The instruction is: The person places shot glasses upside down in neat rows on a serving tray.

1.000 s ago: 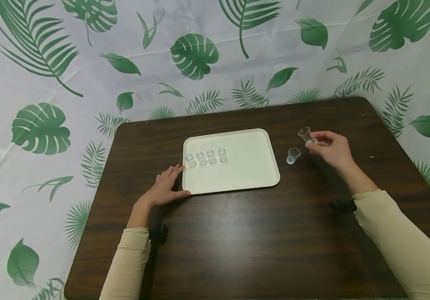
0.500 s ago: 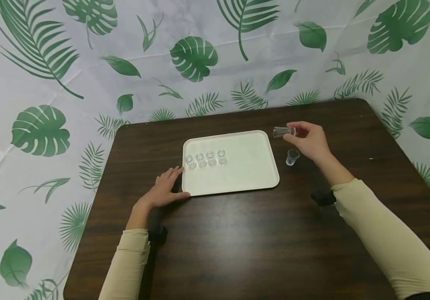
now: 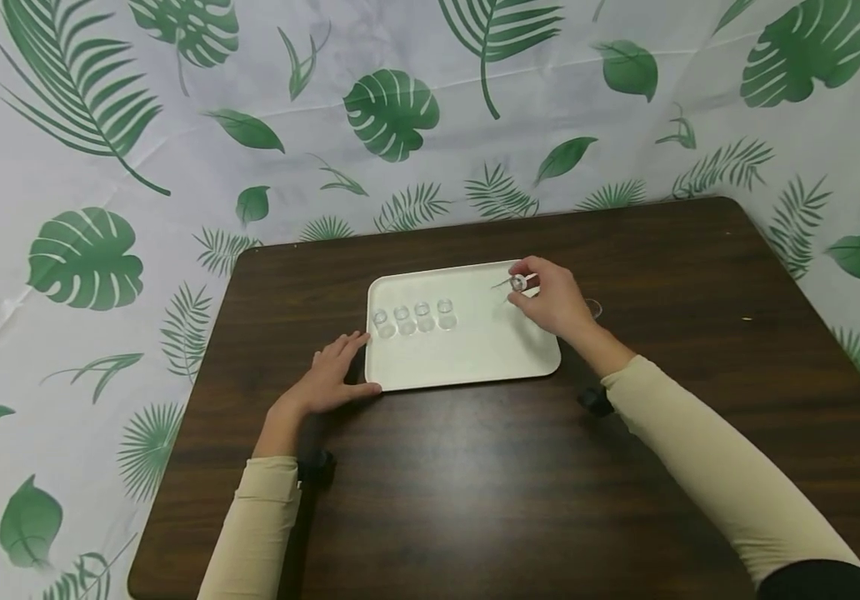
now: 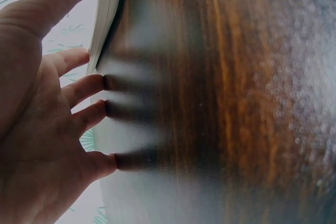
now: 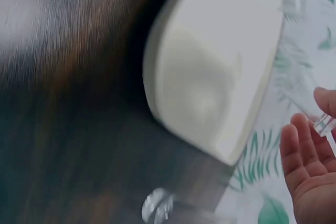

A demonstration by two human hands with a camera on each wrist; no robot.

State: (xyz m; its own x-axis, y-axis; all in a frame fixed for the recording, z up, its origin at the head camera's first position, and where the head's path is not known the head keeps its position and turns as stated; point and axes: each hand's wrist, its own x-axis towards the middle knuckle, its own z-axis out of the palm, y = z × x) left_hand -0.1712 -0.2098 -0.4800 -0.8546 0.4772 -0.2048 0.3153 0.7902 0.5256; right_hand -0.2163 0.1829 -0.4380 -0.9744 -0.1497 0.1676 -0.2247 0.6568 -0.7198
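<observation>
In the head view, my right hand [image 3: 552, 302] pinches a clear shot glass [image 3: 518, 283] between thumb and fingers, over the right part of a white tray [image 3: 467, 358]. The glass is tipped, its thick base turned up toward the head camera. On the tray's left half several clear shot glasses [image 3: 423, 315] stand in a row. My left hand [image 3: 327, 377] has its fingers spread at the tray's left end, fingertips and thumb at the rim. Another shot glass [image 5: 157, 205] on the table, right of the tray, is mostly hidden behind my right hand in the head view.
The tray lies on a dark wooden table [image 3: 460, 492]. A white cloth with green leaf prints [image 3: 280, 167] hangs behind the table's far edge and along its sides.
My right hand has carried the shot glass leftward from beside the tray to above it, tipping it from mouth-up through sideways to base-up. My left hand has stayed at the rim.
</observation>
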